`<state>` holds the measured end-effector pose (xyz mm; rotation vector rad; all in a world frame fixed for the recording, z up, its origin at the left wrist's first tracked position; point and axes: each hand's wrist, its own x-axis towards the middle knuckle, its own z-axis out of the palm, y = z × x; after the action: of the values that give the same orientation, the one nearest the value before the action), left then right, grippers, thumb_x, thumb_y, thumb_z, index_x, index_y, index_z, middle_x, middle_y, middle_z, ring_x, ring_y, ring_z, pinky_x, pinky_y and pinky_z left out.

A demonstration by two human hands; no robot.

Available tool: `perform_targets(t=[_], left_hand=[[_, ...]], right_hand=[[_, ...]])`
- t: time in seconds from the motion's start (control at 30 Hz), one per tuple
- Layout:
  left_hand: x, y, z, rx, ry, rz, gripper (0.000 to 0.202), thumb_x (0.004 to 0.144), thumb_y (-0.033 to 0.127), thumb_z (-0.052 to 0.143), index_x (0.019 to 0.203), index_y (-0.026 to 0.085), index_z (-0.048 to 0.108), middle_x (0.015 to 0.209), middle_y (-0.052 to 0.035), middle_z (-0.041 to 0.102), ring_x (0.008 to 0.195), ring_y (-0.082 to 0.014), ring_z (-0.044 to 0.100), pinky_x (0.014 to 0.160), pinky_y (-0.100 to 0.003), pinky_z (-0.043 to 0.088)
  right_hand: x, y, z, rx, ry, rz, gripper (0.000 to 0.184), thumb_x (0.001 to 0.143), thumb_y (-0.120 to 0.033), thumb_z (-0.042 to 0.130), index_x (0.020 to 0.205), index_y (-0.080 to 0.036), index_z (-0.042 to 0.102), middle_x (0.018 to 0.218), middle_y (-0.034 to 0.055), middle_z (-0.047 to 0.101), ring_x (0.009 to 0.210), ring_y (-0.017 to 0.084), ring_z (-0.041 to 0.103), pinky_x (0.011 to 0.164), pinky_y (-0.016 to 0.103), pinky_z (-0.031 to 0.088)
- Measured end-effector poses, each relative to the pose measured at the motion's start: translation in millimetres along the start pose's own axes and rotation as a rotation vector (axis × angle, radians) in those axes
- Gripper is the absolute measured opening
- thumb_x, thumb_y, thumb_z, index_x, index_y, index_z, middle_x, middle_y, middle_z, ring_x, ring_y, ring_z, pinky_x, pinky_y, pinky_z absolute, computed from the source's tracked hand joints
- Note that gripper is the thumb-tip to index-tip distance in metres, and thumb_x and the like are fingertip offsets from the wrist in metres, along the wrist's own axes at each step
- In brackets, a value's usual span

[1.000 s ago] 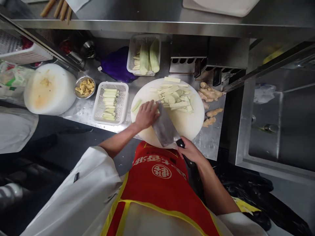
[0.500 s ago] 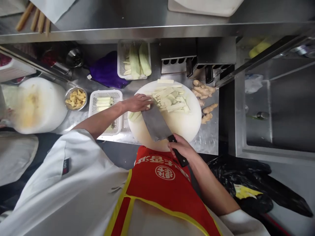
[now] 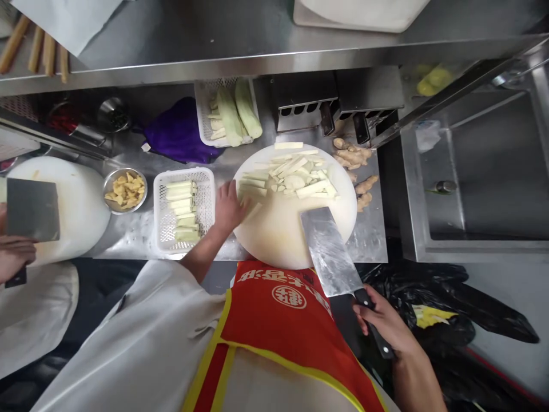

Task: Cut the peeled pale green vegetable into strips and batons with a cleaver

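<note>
My right hand (image 3: 384, 320) grips the black handle of a cleaver (image 3: 330, 249), whose broad blade lies over the right front edge of the round white cutting board (image 3: 283, 229). My left hand (image 3: 229, 206), fingers apart, is at the board's left edge by a few pale green vegetable sticks (image 3: 253, 183); it holds nothing that I can see. A loose pile of cut vegetable pieces (image 3: 302, 174) covers the back of the board. Left of my hand stands a white basket (image 3: 158, 232) with sticks laid in rows (image 3: 184, 212).
Behind the board, another basket (image 3: 203, 134) holds peeled whole vegetables (image 3: 238, 114) beside a purple cloth (image 3: 178, 134). Ginger (image 3: 354, 154) lies at right, near a sink (image 3: 472, 246). At left are a bowl of yellow pieces (image 3: 126, 189) and a co-worker's hand (image 3: 15, 257) with another cleaver (image 3: 33, 209).
My right hand has drawn the cleaver right and toward me, away from the vegetable sticks. My left hand has moved left and opened off the sticks. A co-worker's cleaver has come into view.
</note>
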<state>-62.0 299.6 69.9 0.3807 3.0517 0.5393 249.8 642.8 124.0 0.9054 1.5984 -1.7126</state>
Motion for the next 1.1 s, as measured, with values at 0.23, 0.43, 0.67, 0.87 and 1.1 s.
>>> perform_targets(t=[0.23, 0.43, 0.67, 0.87, 1.1], left_hand=[[-66, 24, 41.8, 0.171, -0.032, -0.123, 0.058, 0.102, 0.04, 0.046, 0.149, 0.007, 0.044, 0.145, -0.0246, 0.052, 0.128, -0.0402, 0.049, 0.107, -0.052, 0.04], [-88, 36, 46.9, 0.188, -0.134, 0.084, 0.054, 0.104, 0.037, 0.041, 0.148, 0.006, 0.046, 0.144, -0.0234, 0.054, 0.127, -0.038, 0.05, 0.106, -0.051, 0.041], [-101, 102, 69.3, 0.003, -0.286, 0.414, 0.052, 0.104, 0.039, 0.043, 0.148, 0.013, 0.049, 0.146, -0.0201, 0.055, 0.132, -0.0347, 0.05, 0.11, -0.05, 0.04], [-114, 117, 70.8, -0.151, -0.072, 0.166, 0.057, 0.101, 0.048, 0.049, 0.146, 0.014, 0.051, 0.149, -0.0216, 0.051, 0.141, -0.0341, 0.046, 0.117, -0.052, 0.036], [-125, 120, 73.6, -0.267, -0.056, -0.09, 0.037, 0.105, 0.037, 0.042, 0.123, 0.019, 0.069, 0.136, -0.0142, 0.063, 0.131, -0.0279, 0.055, 0.115, -0.05, 0.043]], right_hand=[[20, 2, -23, -0.004, -0.021, -0.066, 0.038, 0.071, -0.043, 0.078, 0.089, -0.025, 0.049, 0.056, -0.0093, 0.051, 0.042, 0.011, 0.047, 0.043, 0.025, 0.042], [28, 15, -68, -0.077, -0.149, -0.1, 0.033, 0.075, -0.041, 0.075, 0.089, -0.025, 0.049, 0.053, -0.0091, 0.053, 0.041, 0.011, 0.048, 0.044, 0.025, 0.04], [26, 27, -85, -0.078, -0.125, -0.137, 0.03, 0.076, -0.038, 0.071, 0.088, -0.026, 0.046, 0.059, -0.0087, 0.054, 0.044, 0.012, 0.05, 0.047, 0.026, 0.041], [36, 32, -84, -0.191, -0.077, -0.176, 0.028, 0.078, -0.037, 0.068, 0.09, -0.026, 0.046, 0.061, -0.0087, 0.052, 0.049, 0.014, 0.05, 0.052, 0.029, 0.043], [50, 42, -78, -0.318, -0.015, -0.318, 0.028, 0.078, -0.04, 0.067, 0.098, -0.021, 0.058, 0.081, -0.0018, 0.059, 0.073, 0.018, 0.056, 0.066, 0.029, 0.045]])
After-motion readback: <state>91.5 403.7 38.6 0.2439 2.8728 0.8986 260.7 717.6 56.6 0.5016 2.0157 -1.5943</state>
